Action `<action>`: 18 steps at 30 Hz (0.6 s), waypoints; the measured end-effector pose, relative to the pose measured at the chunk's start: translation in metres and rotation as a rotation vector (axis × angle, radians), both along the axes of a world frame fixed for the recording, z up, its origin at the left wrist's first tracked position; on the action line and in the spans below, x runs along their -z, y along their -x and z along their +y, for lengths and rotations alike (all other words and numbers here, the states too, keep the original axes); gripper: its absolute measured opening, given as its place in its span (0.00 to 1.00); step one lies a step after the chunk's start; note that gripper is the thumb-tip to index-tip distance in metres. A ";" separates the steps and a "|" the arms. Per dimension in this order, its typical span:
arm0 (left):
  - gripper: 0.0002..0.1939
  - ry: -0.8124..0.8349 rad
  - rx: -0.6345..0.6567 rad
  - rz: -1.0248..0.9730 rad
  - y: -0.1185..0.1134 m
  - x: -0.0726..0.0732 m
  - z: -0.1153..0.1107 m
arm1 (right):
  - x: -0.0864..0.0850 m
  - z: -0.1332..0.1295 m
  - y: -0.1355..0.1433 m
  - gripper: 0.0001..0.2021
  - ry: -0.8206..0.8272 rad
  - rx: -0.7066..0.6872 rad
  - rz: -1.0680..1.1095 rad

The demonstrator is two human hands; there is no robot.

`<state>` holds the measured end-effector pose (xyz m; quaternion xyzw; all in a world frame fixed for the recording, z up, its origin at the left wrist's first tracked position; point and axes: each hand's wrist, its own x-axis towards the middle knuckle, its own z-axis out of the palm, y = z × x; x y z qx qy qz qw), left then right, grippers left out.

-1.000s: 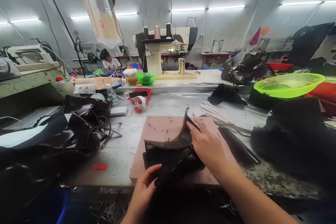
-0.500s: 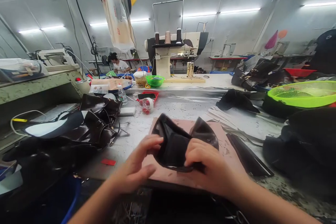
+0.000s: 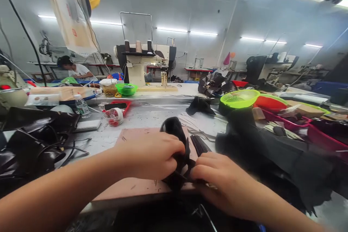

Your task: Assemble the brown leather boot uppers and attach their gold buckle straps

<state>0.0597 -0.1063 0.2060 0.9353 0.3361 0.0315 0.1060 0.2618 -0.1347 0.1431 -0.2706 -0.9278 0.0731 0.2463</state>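
Note:
A dark, glossy leather-like piece (image 3: 172,126), folded up and curved, stands over the pinkish board (image 3: 133,134) in front of me. My left hand (image 3: 153,156) lies across it from the left, its fingers curled over and gripping its side. My right hand (image 3: 217,174) pinches the lower right part of the same piece, close to the board's near edge. The fingertips of both hands are partly hidden, and so is much of the piece's underside. Just beyond the right hand lies a dark strip-like piece (image 3: 200,145).
Shiny dark leather pieces (image 3: 35,137) are heaped at left. Black cloth (image 3: 277,163) spreads over the right side, near a lime-green basket (image 3: 239,98). A sewing machine (image 3: 138,65) stands behind, with a red tray (image 3: 116,107) in front. A person (image 3: 81,71) sits far left.
My view has swung to the right. My left hand, earlier loosely spread at the piece's left side, now reaches over and grips it. The piece has been turned and looks narrower.

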 end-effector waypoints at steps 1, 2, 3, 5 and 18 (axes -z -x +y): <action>0.10 -0.011 -0.006 0.027 -0.006 0.000 0.002 | 0.002 -0.002 0.000 0.03 -0.039 0.011 -0.042; 0.08 -0.027 0.006 0.052 -0.012 0.000 0.004 | 0.005 -0.003 -0.001 0.05 -0.072 0.021 -0.053; 0.07 -0.046 0.034 0.083 -0.016 0.000 0.006 | 0.007 -0.004 -0.001 0.06 -0.093 0.037 -0.037; 0.08 -0.082 0.122 0.179 -0.023 -0.002 0.009 | 0.012 -0.005 -0.003 0.07 -0.109 0.084 0.046; 0.09 -0.175 0.097 0.290 -0.033 -0.011 0.014 | -0.004 0.013 -0.018 0.07 -0.042 0.159 -0.011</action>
